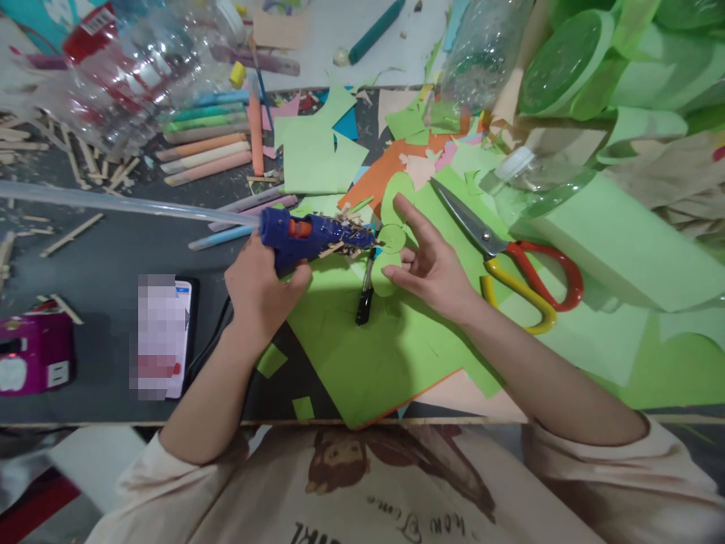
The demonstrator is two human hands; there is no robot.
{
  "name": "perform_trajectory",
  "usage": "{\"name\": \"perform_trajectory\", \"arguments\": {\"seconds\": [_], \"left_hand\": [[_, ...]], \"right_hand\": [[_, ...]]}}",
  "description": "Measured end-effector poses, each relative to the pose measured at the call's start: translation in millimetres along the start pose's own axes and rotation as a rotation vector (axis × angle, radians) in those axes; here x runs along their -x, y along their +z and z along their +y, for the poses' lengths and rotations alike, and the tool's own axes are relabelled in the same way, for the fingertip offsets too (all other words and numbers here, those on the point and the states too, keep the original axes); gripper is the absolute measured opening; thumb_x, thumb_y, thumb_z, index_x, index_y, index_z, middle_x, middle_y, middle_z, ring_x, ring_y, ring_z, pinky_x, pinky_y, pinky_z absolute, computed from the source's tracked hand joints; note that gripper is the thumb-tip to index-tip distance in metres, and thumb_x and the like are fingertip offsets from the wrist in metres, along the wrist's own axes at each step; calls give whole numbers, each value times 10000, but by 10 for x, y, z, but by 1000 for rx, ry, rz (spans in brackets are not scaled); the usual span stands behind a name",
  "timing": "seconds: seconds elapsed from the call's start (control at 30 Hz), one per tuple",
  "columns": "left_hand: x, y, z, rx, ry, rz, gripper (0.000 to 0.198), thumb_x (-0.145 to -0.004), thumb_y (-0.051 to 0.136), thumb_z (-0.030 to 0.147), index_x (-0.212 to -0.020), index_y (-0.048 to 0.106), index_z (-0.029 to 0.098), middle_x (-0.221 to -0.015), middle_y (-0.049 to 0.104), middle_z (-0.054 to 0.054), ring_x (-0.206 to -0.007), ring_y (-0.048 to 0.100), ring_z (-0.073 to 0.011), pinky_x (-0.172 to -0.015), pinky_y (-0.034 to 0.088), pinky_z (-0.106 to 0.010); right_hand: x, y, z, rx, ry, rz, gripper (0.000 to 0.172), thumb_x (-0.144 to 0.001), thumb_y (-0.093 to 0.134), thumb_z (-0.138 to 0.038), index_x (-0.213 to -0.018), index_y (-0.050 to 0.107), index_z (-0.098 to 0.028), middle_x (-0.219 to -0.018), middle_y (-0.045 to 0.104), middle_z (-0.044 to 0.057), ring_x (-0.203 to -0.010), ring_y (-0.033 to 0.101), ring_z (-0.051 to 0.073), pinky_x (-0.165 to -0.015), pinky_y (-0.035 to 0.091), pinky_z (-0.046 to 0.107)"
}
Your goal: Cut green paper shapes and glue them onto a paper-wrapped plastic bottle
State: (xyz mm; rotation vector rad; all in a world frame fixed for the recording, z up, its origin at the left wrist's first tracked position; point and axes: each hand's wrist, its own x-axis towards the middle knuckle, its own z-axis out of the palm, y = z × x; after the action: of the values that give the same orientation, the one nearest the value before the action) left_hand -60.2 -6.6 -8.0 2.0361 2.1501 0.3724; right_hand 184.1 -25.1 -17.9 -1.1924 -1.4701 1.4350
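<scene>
My left hand (260,291) is wrapped round a blue hot glue gun (294,236), with a long clear glue stick (130,202) running out of its back. Bits of wood cling to the gun's front, and its tip reaches a light green paper cutout (392,239) with rounded lobes. At the cutout's right side, my right hand (433,264) holds it, index finger at the upper lobe and thumb at the lower one. Below the nozzle, a black-handled cutter (365,298) lies on a green paper sheet (340,355).
Scissors (498,245) with red and yellow handles lie right of my right hand. A phone (184,332) and a purple box (37,351) are at left. Coloured markers (209,151), paper scraps (311,151) and plastic bottles (481,60) crowd the back; a green box (634,234) stands right.
</scene>
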Motion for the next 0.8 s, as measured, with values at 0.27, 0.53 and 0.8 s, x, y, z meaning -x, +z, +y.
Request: {"name": "perform_trajectory", "arguments": {"seconds": [0.27, 0.53, 0.8], "left_hand": [[11, 52, -58, 17, 24, 77, 455, -707, 623, 381, -1111, 604, 172, -1014, 673, -160, -986, 681, -369, -885, 536, -482], [7, 35, -47, 63, 20, 39, 487, -696, 608, 376, -1138, 590, 173, -1051, 656, -167, -1024, 666, -382, -874, 529, -483], [34, -11, -16, -3, 48, 4, 418, -669, 610, 418, -1016, 621, 185, -993, 666, -152, -999, 664, -386, -847, 534, -473]], "right_hand": [[4, 15, 15, 4, 5, -2, 801, -866, 671, -421, -1561, 275, -452, -1723, 75, -21, -641, 427, 94, -602, 520, 308], [9, 12, -1, 36, -12, -35, 787, -866, 679, -417, -1557, 302, -427, -1683, 234, -7, -660, 469, 108, -700, 578, 360], [12, 5, 10, 54, -37, -60, 768, -865, 695, -421, -1544, 337, -424, -1658, 289, 14, -641, 486, 100, -659, 587, 356]]}}
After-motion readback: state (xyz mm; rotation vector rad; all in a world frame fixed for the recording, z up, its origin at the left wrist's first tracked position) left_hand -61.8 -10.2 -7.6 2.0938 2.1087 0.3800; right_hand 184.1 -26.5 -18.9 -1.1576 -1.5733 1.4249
